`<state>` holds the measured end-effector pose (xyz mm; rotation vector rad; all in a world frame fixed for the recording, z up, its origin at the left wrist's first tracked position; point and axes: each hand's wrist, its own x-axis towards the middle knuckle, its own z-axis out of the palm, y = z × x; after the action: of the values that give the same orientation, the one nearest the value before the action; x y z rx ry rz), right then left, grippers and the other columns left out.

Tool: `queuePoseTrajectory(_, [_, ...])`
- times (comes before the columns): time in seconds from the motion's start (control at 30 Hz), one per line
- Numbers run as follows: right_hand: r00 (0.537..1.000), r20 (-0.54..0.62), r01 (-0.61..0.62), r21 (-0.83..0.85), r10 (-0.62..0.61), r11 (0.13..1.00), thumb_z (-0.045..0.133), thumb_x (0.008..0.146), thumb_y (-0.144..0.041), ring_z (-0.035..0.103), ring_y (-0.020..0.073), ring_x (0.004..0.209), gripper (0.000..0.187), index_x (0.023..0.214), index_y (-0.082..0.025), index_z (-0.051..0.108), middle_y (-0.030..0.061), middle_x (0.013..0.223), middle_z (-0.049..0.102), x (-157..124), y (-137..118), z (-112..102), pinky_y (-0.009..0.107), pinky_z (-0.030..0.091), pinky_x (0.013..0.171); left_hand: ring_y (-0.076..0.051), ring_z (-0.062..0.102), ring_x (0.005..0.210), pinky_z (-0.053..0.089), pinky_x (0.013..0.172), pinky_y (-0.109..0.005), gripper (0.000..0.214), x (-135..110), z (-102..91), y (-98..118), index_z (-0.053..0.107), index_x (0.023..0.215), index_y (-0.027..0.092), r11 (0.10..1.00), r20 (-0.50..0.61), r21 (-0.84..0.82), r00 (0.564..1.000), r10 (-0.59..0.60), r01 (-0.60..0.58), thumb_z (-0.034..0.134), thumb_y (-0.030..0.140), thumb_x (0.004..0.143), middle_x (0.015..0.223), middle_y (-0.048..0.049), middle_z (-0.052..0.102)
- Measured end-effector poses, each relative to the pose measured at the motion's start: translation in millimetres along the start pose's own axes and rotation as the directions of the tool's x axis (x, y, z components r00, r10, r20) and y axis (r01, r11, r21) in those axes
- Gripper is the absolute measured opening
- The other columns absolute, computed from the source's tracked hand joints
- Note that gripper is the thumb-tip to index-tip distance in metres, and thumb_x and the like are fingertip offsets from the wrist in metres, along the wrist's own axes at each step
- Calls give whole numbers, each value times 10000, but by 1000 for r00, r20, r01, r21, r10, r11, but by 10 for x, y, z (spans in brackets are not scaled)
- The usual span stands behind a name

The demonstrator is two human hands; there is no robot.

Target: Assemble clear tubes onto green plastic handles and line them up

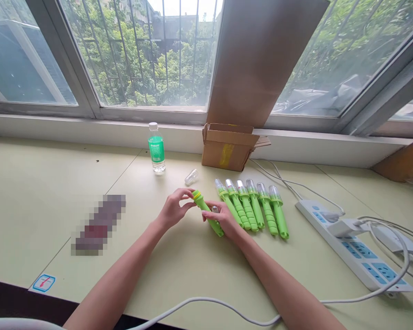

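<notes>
My right hand (223, 219) grips the ribbed handle of a green stick-shaped device (206, 211) held just above the pale green table (55, 183). My left hand (174, 208) pinches its yellow-ringed head end with fingertips. The device has no clear cap on it. A loose clear cap (191, 177) lies on the table just beyond the hands. To the right, several identical green devices (253, 208) with clear caps lie side by side in a row.
A water bottle (156, 147) with a green label stands near the window sill. An open cardboard box (229, 145) sits behind the row. A white power strip (354, 245) with cables lies at the right. A white cable (199, 303) crosses the near edge.
</notes>
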<state>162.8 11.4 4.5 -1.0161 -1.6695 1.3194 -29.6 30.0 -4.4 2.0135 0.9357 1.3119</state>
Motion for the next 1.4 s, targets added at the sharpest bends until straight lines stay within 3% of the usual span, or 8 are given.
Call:
queuePoseTrajectory(0.07, [1000,-4,1,-46,-1,999,604,747,-399,488,125,569,277,852,-147,655,5,625,568,5,13,6,236,371,532,-175,618,993,561,858,-410,109,0,-10,-21,543,900,205,1000,-7,15,1000,4,-3,602,231,812,1069,-49,625])
queuePoseTrajectory(0.3, [967,-224,52,-293,-122,955,639,726,-448,470,121,562,346,938,-179,593,8,720,581,10,110,138,243,373,528,-192,598,1013,545,857,-423,107,28,-116,-27,557,882,202,992,-31,123,999,36,-32,619,218,796,1031,-47,628])
queuePoseTrajectory(0.4, [971,-188,96,-262,-148,960,598,762,-437,460,120,561,288,880,-175,608,13,706,577,-1,99,143,240,360,521,-202,586,1050,545,862,-431,140,34,-109,13,552,892,206,996,-23,89,999,24,-22,634,248,786,1060,-56,614])
queuePoseTrajectory(0.6, [997,-58,43,-144,-52,989,499,829,-454,460,118,521,350,911,-152,658,32,672,616,-26,45,124,237,338,478,-201,607,1042,550,876,-454,190,26,-44,2,532,924,203,999,4,-20,999,-36,36,640,267,781,1090,-66,611])
queuePoseTrajectory(0.83, [983,-151,50,-309,-101,950,642,725,-438,518,147,597,336,932,-174,656,21,719,637,7,91,190,256,398,558,-201,631,996,569,854,-442,182,19,-41,-35,539,906,194,999,-29,-29,999,-37,36,640,283,782,1070,-67,626])
queuePoseTrajectory(1.07, [987,-124,68,-236,-100,969,602,758,-390,573,176,708,266,897,-177,680,29,783,663,2,44,151,277,435,664,-190,639,946,579,828,-432,192,20,-24,-51,545,873,195,999,-51,44,999,10,-8,651,320,773,1012,-60,634])
queuePoseTrajectory(1.2, [991,-104,61,-195,-82,979,608,747,-401,551,160,662,252,825,-171,675,20,704,636,0,8,130,263,427,633,-193,634,952,581,814,-422,177,21,-27,-53,537,828,186,997,-51,77,998,29,-25,646,317,779,1011,-67,629])
queuePoseTrajectory(1.4, [999,-33,-8,-75,6,997,568,778,-463,424,101,509,332,716,-149,654,2,594,540,5,11,58,228,325,484,-193,606,1033,563,854,-431,239,13,-13,-2,531,994,221,997,-17,70,1000,12,-11,635,281,788,1082,-57,608])
